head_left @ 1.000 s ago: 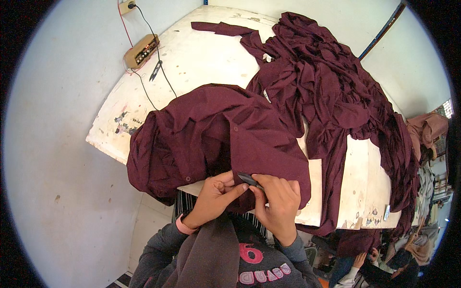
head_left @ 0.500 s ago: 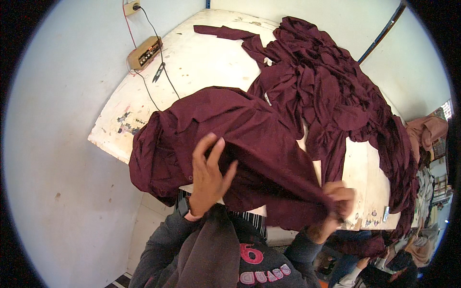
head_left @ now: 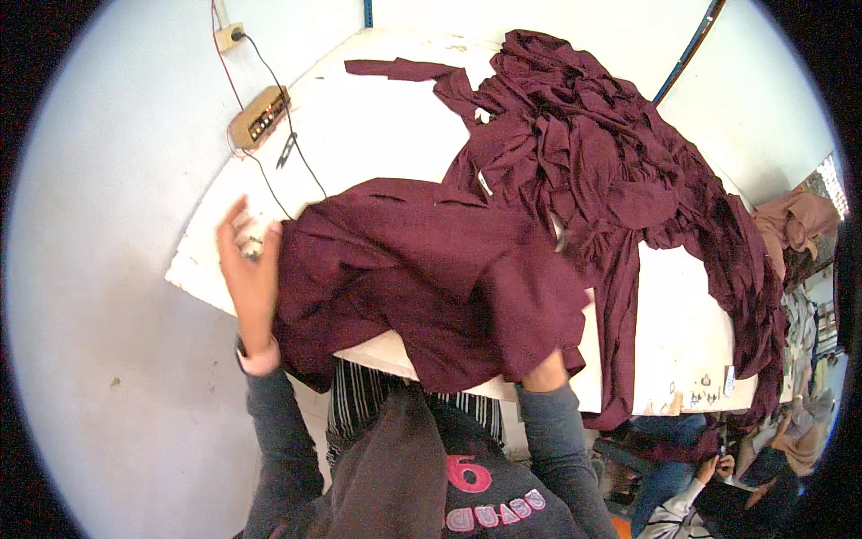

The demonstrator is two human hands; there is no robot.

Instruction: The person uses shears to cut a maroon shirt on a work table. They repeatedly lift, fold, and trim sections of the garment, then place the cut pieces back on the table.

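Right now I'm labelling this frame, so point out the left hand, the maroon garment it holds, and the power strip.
left hand [head_left: 249, 274], head view, back of the hand.
maroon garment [head_left: 422, 269], head view, middle of the spread cloth.
power strip [head_left: 259, 118], head view, its top face.

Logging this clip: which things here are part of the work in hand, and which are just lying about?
In hand:
- maroon garment, spread over the table edge
- left hand, at the garment's left edge
- right hand, hidden under the garment

Lying about:
- heap of maroon cloth at the back right
- power strip and its cable
- wall socket
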